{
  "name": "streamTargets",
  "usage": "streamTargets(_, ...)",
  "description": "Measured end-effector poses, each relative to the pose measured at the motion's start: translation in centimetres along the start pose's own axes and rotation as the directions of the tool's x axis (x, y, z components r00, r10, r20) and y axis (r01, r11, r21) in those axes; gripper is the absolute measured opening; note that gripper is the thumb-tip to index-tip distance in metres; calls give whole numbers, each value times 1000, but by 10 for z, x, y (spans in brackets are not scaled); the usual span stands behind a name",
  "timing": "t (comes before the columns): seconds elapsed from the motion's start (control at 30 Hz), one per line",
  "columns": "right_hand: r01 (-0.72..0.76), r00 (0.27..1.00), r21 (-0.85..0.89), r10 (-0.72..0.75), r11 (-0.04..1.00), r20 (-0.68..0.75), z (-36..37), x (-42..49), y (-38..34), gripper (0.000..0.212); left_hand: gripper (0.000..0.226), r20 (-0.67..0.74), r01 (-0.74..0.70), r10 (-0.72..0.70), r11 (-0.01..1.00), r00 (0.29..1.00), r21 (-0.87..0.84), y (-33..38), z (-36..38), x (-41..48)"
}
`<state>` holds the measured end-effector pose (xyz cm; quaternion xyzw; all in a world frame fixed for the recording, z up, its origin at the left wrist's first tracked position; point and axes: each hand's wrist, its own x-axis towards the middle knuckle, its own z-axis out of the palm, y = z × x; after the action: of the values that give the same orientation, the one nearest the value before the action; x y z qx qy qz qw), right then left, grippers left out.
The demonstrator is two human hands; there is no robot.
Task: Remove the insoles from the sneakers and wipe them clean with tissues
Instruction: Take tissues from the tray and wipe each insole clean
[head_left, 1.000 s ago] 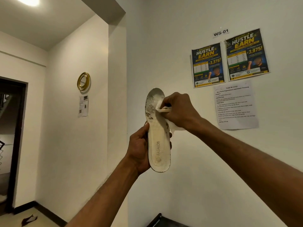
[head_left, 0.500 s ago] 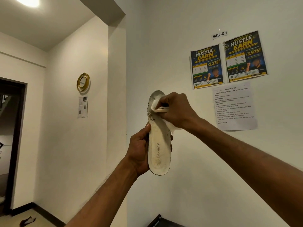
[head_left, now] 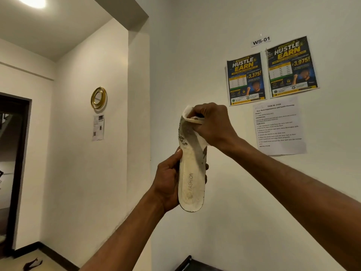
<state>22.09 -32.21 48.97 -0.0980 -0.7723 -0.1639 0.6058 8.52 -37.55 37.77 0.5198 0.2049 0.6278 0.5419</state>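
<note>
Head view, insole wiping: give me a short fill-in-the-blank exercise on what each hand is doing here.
1. The left hand holds the insole at its ____ end.
2. The right hand presses a white ____ against the insole's upper end.
3. The word printed on the insole is ____.
4. The label above the posters reads ____.

Missing words: lower; tissue; FASHION; WS-01

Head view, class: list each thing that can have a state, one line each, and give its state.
Insole: upright, heel down, toe end dirty.
Tissue: crumpled, pressed on the insole's toe end.
Left hand: gripping the insole's heel half.
Right hand: clutching the tissue.
Ceiling light: on.
</note>
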Motion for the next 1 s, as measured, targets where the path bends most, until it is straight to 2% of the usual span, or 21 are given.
streamTargets(0.07, -20, 995, -2, 20, 1000, 93, 0, 0, 0, 16, 57, 1, 15, -15, 1000, 1000, -3, -2, 0, 0)
streamTargets(0.1, -35, 995, -18, 36, 999, 89, 0, 1, 3, 16, 57, 1, 20, -20, 1000, 1000, 0, -3, -1, 0)
streamTargets(0.2, -44, 998, -42, 42, 998, -43, 0, 5, 6, 16, 57, 4, 17, -17, 1000, 1000, 8, -5, -1, 0)
streamTargets(0.23, -37, 999, -32, 36, 999, -32, 1, 4, 4, 17, 57, 2, 15, -15, 1000, 1000, 7, -5, 0, 0)
streamTargets(0.33, -37, 986, -6, 37, 999, 160, 4, 2, -1, 18, 54, -13, 21, -21, 1000, 1000, 0, -4, -1, 0)
streamTargets(0.37, -42, 985, -13, 43, 999, 164, 4, 3, -1, 17, 55, -17, 21, -21, 1000, 1000, 5, -4, -2, 0)
streamTargets(0.5, -43, 998, -29, 42, 999, -41, 2, 9, 3, 18, 59, -9, 25, -25, 999, 1000, 27, -5, -3, -1)
streamTargets(0.53, -40, 999, -22, 40, 999, -21, 3, 9, 2, 18, 58, -10, 24, -24, 999, 1000, 29, -4, -2, -1)
streamTargets(0.63, -51, 987, -13, 53, 999, 154, 5, 7, -2, 17, 57, -20, 27, -26, 999, 999, 34, -3, -3, -1)
streamTargets(0.77, -59, 998, -13, 59, 998, -23, 4, 10, 1, 19, 58, -15, 23, -22, 999, 1000, 36, -4, -4, -1)
streamTargets(0.8, -61, 998, -3, 61, 998, -10, 4, 9, 0, 19, 57, -15, 23, -22, 999, 1000, 37, -4, -4, -1)
streamTargets(0.9, -64, 975, 10, 60, 998, 215, 9, 4, -6, 17, 59, -22, 32, -31, 999, 999, 21, -4, -5, -1)
streamTargets(0.93, -69, 968, 14, 64, 998, 242, 10, 3, -6, 17, 59, -26, 31, -30, 999, 999, 13, -4, -6, -1)
streamTargets(1.0, -89, 984, 32, 83, 996, 159, 10, 3, -5, 14, 58, -36, 24, -23, 1000, 999, 15, -3, -8, -1)
